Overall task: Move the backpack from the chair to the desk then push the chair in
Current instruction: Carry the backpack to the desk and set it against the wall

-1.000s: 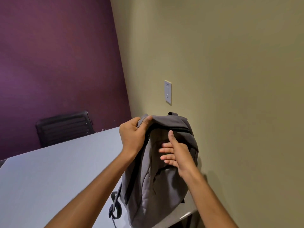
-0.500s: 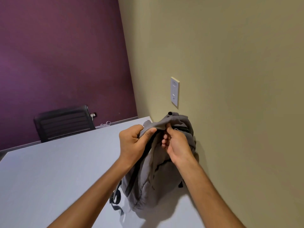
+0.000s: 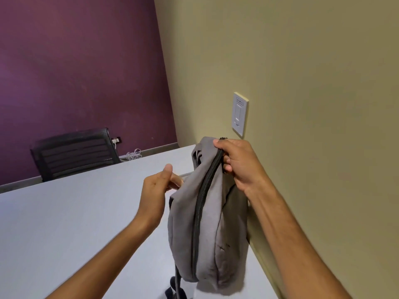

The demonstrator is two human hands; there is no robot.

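Note:
A grey backpack [image 3: 207, 223] with a dark zipper stands upright on the white desk [image 3: 75, 223], close to the beige wall. My right hand [image 3: 239, 165] grips its top by the zipper. My left hand [image 3: 158, 186] is just left of the bag, fingers loosely curled, its fingertips at the bag's upper left edge; a firm hold cannot be made out. The chair the bag came from is out of view.
A black mesh chair [image 3: 73, 152] stands at the desk's far side against the purple wall. White cables [image 3: 133, 155] lie by a wall socket there. A light switch plate [image 3: 239, 114] is on the beige wall just above the bag.
The backpack has turned and now stands upright on the desk beside the wall. My right hand moved to the top. My left hand let go of the top and dropped to the left side.

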